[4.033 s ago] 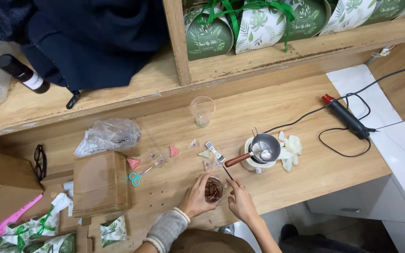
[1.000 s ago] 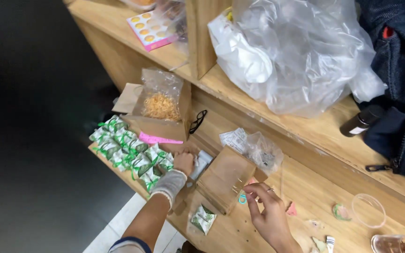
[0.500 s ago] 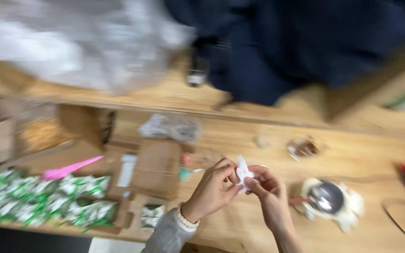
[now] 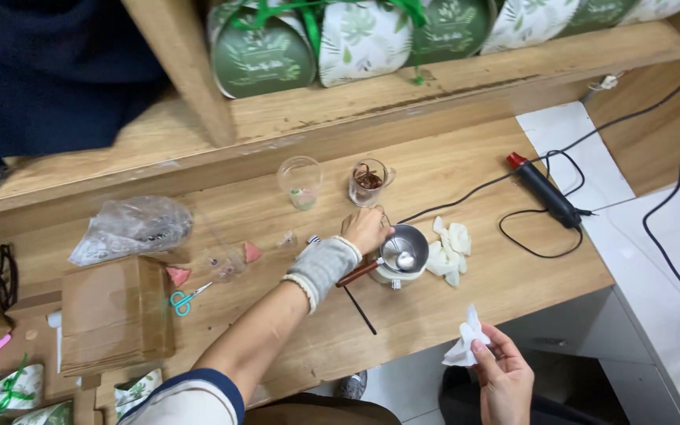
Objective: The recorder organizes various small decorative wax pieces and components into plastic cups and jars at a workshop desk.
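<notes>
My left hand [image 4: 366,229] reaches across the wooden table [image 4: 466,299] and rests on the rim of a small metal pot [image 4: 404,250] with a wooden handle. My right hand [image 4: 505,376] is off the table's front edge, pinching a crumpled white tissue [image 4: 463,346]. Just beyond the left hand stand a glass mug with dark contents [image 4: 367,182] and an empty clear cup [image 4: 301,181]. More crumpled tissue [image 4: 449,245] lies right of the pot. A thin dark stick [image 4: 360,309] lies in front of it.
A black tool with a red tip [image 4: 545,189] and its cable lie at the right. Teal scissors [image 4: 184,299], a cardboard box [image 4: 116,315], a crinkled plastic bag [image 4: 131,227] and glasses [image 4: 3,271] are at the left. Green round boxes [image 4: 261,47] fill the shelf.
The view swung back from the left side of the table to the pot. My hands, which were together on the tissue, have parted: left to the pot, right keeps the tissue.
</notes>
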